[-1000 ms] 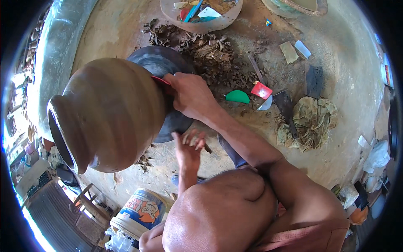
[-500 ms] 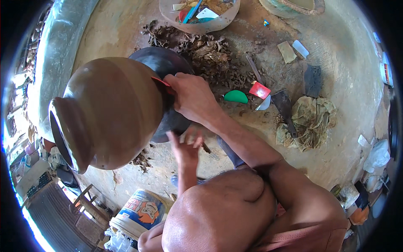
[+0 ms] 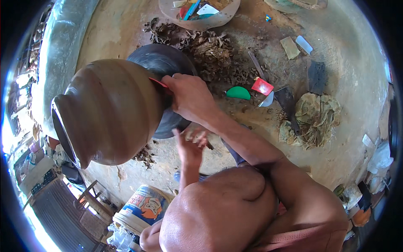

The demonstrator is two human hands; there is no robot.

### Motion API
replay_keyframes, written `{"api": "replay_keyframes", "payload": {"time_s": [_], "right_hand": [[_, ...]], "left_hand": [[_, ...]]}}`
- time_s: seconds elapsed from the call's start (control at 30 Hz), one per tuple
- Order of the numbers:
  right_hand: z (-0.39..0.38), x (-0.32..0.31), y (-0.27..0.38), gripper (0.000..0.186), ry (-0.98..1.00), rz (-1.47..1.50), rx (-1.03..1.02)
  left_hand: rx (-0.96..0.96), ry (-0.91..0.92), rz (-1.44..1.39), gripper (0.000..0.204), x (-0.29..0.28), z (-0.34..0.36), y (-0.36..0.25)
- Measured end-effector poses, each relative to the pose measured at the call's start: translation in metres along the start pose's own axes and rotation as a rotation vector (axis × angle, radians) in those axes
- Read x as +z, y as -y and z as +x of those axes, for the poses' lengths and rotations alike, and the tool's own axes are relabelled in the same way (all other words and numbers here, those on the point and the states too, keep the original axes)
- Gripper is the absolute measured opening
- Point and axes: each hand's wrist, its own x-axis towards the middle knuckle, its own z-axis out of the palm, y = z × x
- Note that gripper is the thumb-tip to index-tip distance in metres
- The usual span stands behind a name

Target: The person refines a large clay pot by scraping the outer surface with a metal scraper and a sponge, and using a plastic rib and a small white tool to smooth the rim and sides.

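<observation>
A large brown clay pot with a flared rim stands on a dark round turning wheel. Between the closed fingers of my right hand is a thin red scraper, its edge against the pot's lower side. My left hand is just off the wheel's near edge, fingers apart and slightly blurred, with nothing in them. Whether its thumb touches the wheel I cannot tell.
Clay shavings lie beyond the wheel. To the right are a green half-round scraper, a red square piece, a broad-bladed scraper and a crumpled cloth. A tool basin is at the back, a bucket at lower left.
My view has shifted slightly, so the pot and loose tools sit a little differently in the picture. The right hand keeps the scraper on the pot; the left hand stays by the wheel's edge.
</observation>
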Motion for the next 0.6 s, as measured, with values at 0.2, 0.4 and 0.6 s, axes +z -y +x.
{"api": "replay_keyframes", "payload": {"time_s": [0.2,0.4,0.6], "right_hand": [[-0.017,0.005,0.005,0.031,0.002,0.007,0.008],[-0.033,0.003,0.020,0.031,0.026,-0.008,0.000],[-0.050,-0.002,0.017,0.028,0.093,-0.004,-0.029]], "left_hand": [[0.354,-0.205,0.004,0.068,-0.077,0.065,-0.085],[0.459,0.136,0.050,0.065,-0.137,0.116,-0.122],[0.493,0.151,0.122,0.067,-0.143,0.125,-0.131]]}}
